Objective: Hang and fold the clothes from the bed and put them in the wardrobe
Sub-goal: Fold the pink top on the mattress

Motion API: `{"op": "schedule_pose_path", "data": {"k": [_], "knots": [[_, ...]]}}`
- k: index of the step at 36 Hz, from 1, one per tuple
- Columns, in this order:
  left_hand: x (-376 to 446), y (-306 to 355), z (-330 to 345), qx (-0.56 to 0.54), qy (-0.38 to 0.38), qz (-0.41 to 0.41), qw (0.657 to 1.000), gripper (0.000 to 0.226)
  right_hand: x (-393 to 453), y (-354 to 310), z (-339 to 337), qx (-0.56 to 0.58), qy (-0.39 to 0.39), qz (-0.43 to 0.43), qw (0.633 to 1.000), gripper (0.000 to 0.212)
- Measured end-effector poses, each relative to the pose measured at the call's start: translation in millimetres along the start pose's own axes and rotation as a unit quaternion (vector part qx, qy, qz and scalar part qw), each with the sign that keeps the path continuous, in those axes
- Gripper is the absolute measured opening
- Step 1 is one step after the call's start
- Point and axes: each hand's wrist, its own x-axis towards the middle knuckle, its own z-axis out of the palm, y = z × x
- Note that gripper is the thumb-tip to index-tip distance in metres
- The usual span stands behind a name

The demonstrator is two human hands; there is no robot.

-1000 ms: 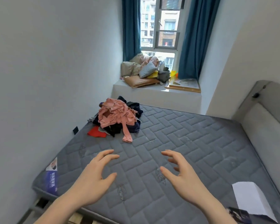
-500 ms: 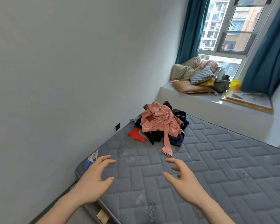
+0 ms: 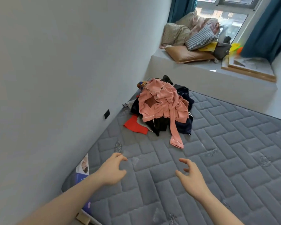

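From the head camera, the left hand [image 3: 111, 172] and right hand [image 3: 191, 177] hover apart over the grey mattress [image 3: 217, 159], fingers loosely curled, holding nothing. The pile of clothes [image 3: 161, 109] lies well beyond both hands, at the mattress's far corner against the wall [image 3: 55, 78]; a pink garment [image 3: 163, 101] tops it, its sleeve trailing toward the hands.

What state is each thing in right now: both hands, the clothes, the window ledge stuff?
left hand: empty, fingers loosely curled, above the mattress
right hand: empty, fingers spread
clothes pile: unfolded, heaped by the wall
pink garment: crumpled on top, sleeve trailing
pillows: piled on the window ledge
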Motion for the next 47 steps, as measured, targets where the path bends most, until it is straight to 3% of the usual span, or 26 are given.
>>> {"op": "schedule_pose_path", "data": {"k": [7, 11, 18, 27, 31, 35, 41, 44, 47], "knots": [[154, -72, 43, 0.079, -0.085, -0.084, 0.990, 0.055, 112, 55, 51, -0.051, 0.018, 0.073, 0.996, 0.050], [231, -102, 81, 0.140, -0.089, -0.110, 0.980, 0.054, 176, 96, 79, -0.082, 0.014, 0.102, 0.991, 0.054], [351, -121, 155, 0.144, -0.113, -0.117, 0.976, 0.115, 281, 160, 119, -0.135, 0.024, 0.099, 0.985, 0.071], [397, -128, 206, 0.186, -0.095, -0.153, 0.966, 0.132, 390, 196, 138, -0.265, -0.019, 0.106, 0.958, 0.079], [403, -127, 211, 0.201, -0.082, -0.159, 0.963, 0.136, 426, 205, 138, -0.281, -0.032, 0.111, 0.953, 0.071], [407, -124, 210, 0.209, -0.076, -0.168, 0.960, 0.140, 446, 214, 138, -0.327, -0.048, 0.106, 0.938, 0.065], [406, -126, 210, 0.215, -0.063, -0.162, 0.961, 0.140, 418, 235, 139, -0.376, 0.013, 0.055, 0.925, 0.054], [404, -125, 208, 0.234, -0.069, -0.152, 0.958, 0.141, 379, 252, 142, -0.360, 0.044, 0.059, 0.930, 0.031], [403, -117, 191, 0.272, -0.071, -0.126, 0.951, 0.134, 325, 274, 156, -0.307, 0.016, 0.083, 0.948, 0.019]]}}
